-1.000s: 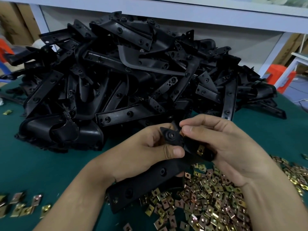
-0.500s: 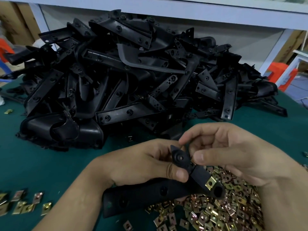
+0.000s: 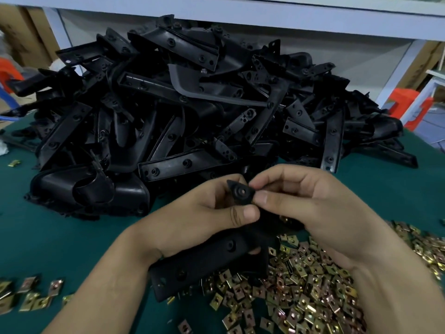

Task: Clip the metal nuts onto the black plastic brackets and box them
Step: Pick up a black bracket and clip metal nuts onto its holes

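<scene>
I hold a long black plastic bracket [image 3: 207, 261] over the green table. My left hand [image 3: 192, 218] grips its middle, thumb across the front. The bracket's pointed upper tab with a round hole [image 3: 240, 192] sticks up between my hands. My right hand [image 3: 308, 208] pinches the right edge of that tab with thumb and forefinger; whether a nut sits between those fingers is hidden. A heap of gold metal clip nuts [image 3: 301, 292] lies under and to the right of the bracket.
A big pile of black brackets [image 3: 192, 104] fills the table's back half. A few loose nuts [image 3: 31, 295] lie at the front left, one more nut [image 3: 14, 163] at the far left. Bare green table [image 3: 60, 237] shows left of my hands. Orange stools stand beyond the edges.
Both hands have risen with the bracket. The right hand closed in on the upper tab, and the nut clipped on the bracket's lower tab is now hidden behind it.
</scene>
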{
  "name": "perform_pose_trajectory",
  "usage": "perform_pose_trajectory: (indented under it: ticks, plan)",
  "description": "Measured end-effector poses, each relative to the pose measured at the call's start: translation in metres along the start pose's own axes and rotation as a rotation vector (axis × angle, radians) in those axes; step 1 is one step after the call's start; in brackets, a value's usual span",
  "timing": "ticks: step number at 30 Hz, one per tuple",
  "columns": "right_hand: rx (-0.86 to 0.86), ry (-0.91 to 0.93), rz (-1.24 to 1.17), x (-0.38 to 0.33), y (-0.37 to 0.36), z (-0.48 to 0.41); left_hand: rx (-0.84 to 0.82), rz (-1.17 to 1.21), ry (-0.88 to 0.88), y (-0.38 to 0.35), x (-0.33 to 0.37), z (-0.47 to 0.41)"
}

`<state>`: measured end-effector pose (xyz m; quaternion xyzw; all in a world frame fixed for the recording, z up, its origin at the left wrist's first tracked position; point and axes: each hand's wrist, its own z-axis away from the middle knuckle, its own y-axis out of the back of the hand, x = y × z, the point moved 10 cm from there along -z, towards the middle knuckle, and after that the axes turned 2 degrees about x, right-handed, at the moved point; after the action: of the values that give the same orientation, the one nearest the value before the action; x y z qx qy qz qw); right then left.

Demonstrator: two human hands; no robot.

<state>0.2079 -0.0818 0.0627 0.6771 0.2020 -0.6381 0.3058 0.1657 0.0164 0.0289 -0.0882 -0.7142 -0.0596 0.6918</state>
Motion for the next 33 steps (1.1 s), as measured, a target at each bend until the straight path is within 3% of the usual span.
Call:
perform_pose_trajectory:
  ticks: [6, 11, 14, 18, 21, 23, 27, 30, 33]
  plan:
    - [0.328, 0.049, -0.049, -0.018, 0.052, 0.007, -0.261, 0.316, 0.119, 0.001, 0.001, 0.019]
    - [0.566, 0.117, 0.067, -0.041, 0.101, 0.071, 0.098, 0.272, 0.037, 0.000, 0.011, 0.000]
    - [0.789, 0.142, 0.162, -0.042, 0.130, 0.146, 0.127, 0.262, 0.046, -0.059, 0.020, -0.013]
    - [1.125, 0.093, 0.265, -0.027, 0.166, 0.275, -0.009, 0.166, 0.027, -0.173, 0.031, -0.024]
    - [1.370, -0.035, 0.332, 0.005, 0.182, 0.375, -0.173, 0.096, -0.015, -0.273, 0.023, -0.021]
    - [1.485, -0.222, 0.404, 0.039, 0.186, 0.435, -0.267, -0.006, -0.004, -0.336, -0.004, -0.013]
    - [1.458, -0.789, 0.444, 0.131, 0.179, 0.517, -0.468, -0.292, 0.069, -0.428, -0.076, 0.012]
    - [1.186, -1.192, 0.349, 0.202, 0.153, 0.539, -0.669, -0.578, 0.188, -0.458, -0.137, 0.037]
    - [0.912, -1.351, 0.342, 0.238, 0.127, 0.534, -0.797, -0.788, 0.166, -0.455, -0.158, 0.053]
